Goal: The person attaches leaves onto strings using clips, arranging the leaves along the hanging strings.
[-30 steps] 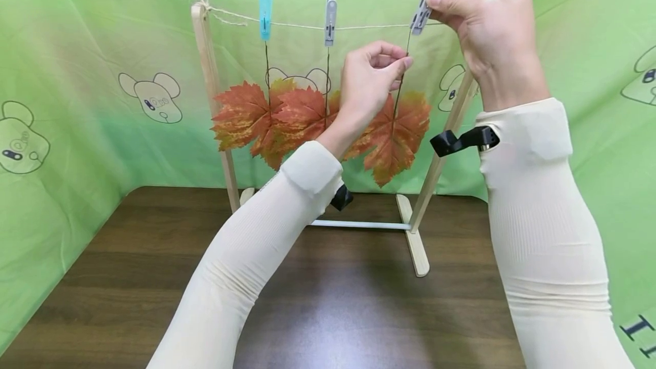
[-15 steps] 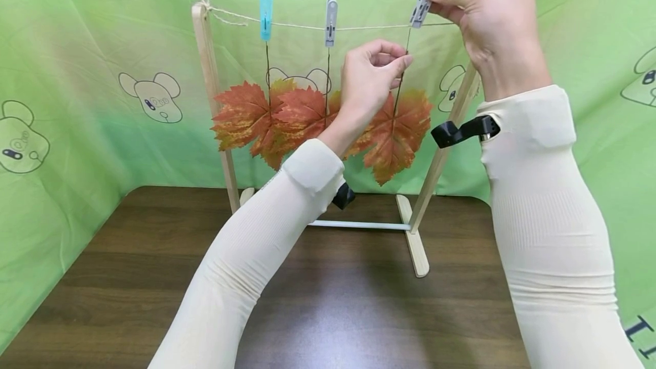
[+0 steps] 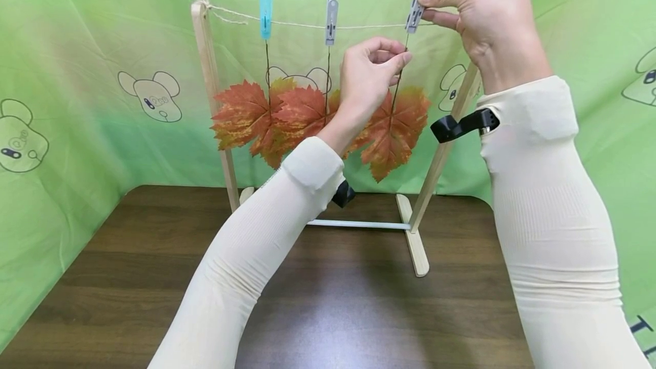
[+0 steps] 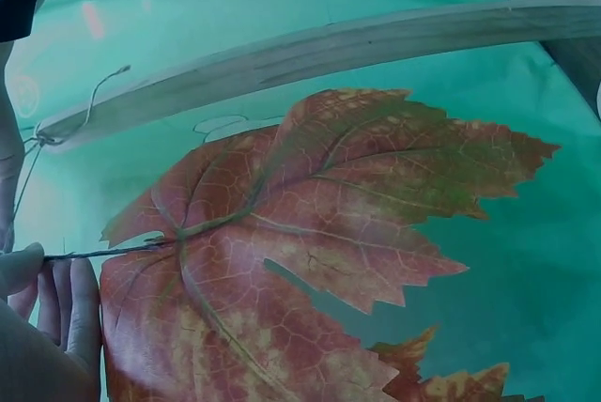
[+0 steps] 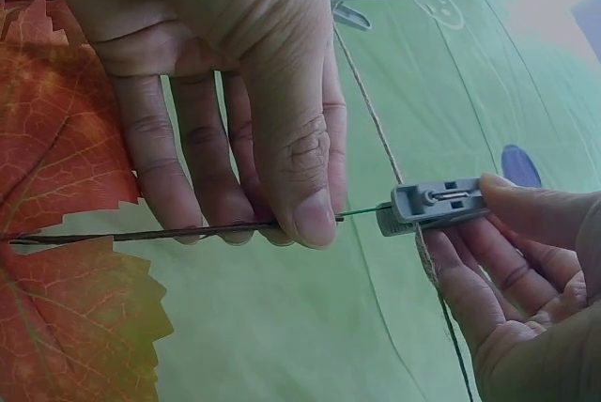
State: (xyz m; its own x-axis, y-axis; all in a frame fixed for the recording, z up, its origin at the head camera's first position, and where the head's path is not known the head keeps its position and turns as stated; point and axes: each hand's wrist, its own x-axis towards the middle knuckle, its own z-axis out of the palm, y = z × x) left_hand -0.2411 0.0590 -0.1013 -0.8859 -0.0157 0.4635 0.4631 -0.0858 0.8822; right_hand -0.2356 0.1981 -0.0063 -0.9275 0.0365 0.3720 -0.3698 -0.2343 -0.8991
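My left hand [image 3: 370, 73] pinches the dark, thin stem [image 5: 178, 232] of an orange-red artificial maple leaf [image 3: 393, 135] between thumb and fingers. Above it, my right hand [image 3: 487, 21] pinches the upper end of a grey clothespin [image 3: 418, 8]. The clothespin's lower end is at the twine [image 3: 366, 27], and a thin green wire from the stem's top reaches it in the right wrist view. Whether it clamps both cannot be told. The leaf hangs below my left hand and also fills much of the left wrist view.
A blue clothespin [image 3: 265, 13] and another grey clothespin [image 3: 331, 20] hold two similar leaves on the twine. Wooden posts [image 3: 207, 67] carry the twine, with a white bar [image 3: 359, 224] low between them. The stand rests on a brown table [image 3: 154, 278] before a green cloth [image 3: 77, 33].
My right hand and the grey clothespin rose slightly, then came down and left to the twine. The left hand keeps its pinch on the stem; the leaf shifted slightly up and left.
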